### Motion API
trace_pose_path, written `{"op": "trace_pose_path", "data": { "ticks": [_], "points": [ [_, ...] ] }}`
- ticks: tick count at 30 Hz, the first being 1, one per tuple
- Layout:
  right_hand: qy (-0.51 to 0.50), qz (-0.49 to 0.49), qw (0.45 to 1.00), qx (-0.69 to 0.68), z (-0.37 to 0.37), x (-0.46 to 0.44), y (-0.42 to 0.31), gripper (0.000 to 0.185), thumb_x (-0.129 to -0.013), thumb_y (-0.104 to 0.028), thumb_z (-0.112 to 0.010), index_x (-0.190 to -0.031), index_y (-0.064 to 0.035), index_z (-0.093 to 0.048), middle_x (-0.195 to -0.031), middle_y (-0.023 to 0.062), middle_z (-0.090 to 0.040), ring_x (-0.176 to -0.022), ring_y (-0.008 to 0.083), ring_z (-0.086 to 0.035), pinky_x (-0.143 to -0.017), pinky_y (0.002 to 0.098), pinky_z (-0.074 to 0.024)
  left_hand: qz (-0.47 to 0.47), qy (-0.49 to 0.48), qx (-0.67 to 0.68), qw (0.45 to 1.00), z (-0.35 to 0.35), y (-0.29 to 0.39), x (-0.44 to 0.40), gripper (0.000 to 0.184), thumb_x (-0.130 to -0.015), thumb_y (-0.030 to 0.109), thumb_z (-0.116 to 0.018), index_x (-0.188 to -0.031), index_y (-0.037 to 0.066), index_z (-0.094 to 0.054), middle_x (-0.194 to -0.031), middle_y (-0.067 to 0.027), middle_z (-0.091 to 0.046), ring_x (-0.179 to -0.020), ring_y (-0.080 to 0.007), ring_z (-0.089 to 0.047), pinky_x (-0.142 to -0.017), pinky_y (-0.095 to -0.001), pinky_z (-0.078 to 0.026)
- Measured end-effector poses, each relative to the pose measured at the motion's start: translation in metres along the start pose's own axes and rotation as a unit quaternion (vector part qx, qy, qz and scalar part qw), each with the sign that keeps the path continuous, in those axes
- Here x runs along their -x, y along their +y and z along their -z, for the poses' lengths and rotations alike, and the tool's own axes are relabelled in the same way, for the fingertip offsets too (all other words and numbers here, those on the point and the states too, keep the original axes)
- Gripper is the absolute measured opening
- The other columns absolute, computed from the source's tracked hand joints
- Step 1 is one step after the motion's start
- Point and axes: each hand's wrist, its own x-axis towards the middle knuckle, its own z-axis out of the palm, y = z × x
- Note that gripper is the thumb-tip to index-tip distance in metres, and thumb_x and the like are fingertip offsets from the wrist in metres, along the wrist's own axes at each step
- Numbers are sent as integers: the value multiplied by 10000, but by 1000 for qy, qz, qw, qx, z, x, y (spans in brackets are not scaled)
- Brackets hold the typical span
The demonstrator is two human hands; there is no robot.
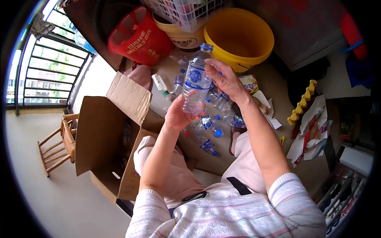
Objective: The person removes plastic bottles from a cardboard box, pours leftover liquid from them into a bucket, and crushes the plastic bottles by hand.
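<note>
A clear plastic bottle (195, 77) with a blue label and blue cap is held up nearly upright in front of me. My left hand (180, 113) is closed around its base from below. At the bottle's upper side, my right hand (226, 77) grips near the shoulder with bent fingers, partly hidden behind it. Several similar plastic bottles (207, 146) lie scattered on the floor below my hands, some looking squashed. A bottle with a green cap (160, 84) lies left of the held one.
An open cardboard box (89, 135) stands at my left, with bottles partly visible inside. Ahead are a red bucket (139, 37), a yellow bucket (260, 29) and a white basket (188, 16). Flattened cardboard scraps (311, 127) and a yellow egg tray (302, 102) are at right. A wooden stool (63, 142) stands far left.
</note>
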Motion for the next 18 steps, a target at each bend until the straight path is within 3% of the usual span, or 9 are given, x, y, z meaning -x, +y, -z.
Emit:
{"op": "trace_pose_path", "data": {
  "ticks": [2,3,6,7,10,11,15,18],
  "points": [
    [-40,1,999,-6,-3,3,-4,686,-765,-603,-635,-1091,0,-610,-839,51,-641,-759,107,-545,-707,241,-437,-2,3,-29,1000,-6,-5,8,579,-892,444,-481,-1321,68,-380,-1128,-239,-569,-889,-382,-627,-659,-385,-552],
    [-74,-6,997,-15,-4,5,-9,647,-780,-580,-634,-1111,-25,-605,-743,-20,-567,-578,17,-429,-471,173,-328,15,-21,-58,998,-11,2,12,615,-856,419,-568,-1311,42,-396,-1169,-181,-562,-934,-320,-620,-766,-361,-532],
    [-117,-9,993,16,-17,7,-9,591,-774,-551,-661,-1051,-29,-632,-744,-29,-568,-575,19,-426,-479,178,-332,-88,38,-268,959,-18,15,13,651,-811,397,-659,-1283,11,-432,-1179,-120,-560,-974,-233,-597,-863,-323,-478],
    [-116,39,992,32,-27,6,2,531,-772,-517,-683,-992,-35,-645,-722,-42,-560,-572,17,-424,-490,181,-332,-97,63,-171,979,-21,20,16,594,-799,331,-709,-1233,-2,-478,-1141,-86,-576,-993,-158,-568,-917,-297,-426],
    [-143,-63,988,-6,-45,13,-5,511,-755,-498,-711,-957,-33,-647,-746,-51,-575,-616,13,-452,-541,170,-359,-141,74,-154,975,-17,29,22,500,-830,302,-686,-1191,6,-509,-1087,-74,-602,-970,-147,-577,-896,-305,-444],
    [-152,-93,984,4,-45,12,-3,371,-806,-399,-702,-814,-31,-651,-727,-36,-583,-692,39,-480,-643,208,-407,-154,89,-142,974,-21,30,24,382,-840,239,-684,-1117,9,-556,-993,-58,-631,-886,-126,-601,-828,-284,-481],
    [-107,-28,992,-59,-79,19,7,185,-867,-218,-653,-835,-35,-654,-744,-53,-587,-690,24,-472,-631,189,-400,-154,133,-104,974,-5,27,32,165,-850,128,-662,-970,19,-632,-876,-44,-662,-764,-110,-625,-703,-266,-521],
    [-127,-38,988,-81,-92,20,12,198,-866,-229,-654,-888,-32,-654,-765,-45,-600,-706,27,-491,-653,193,-415,-167,144,-113,969,-6,33,47,186,-845,138,-667,-981,16,-628,-885,-49,-660,-765,-116,-626,-697,-278,-525]
  ]
}}
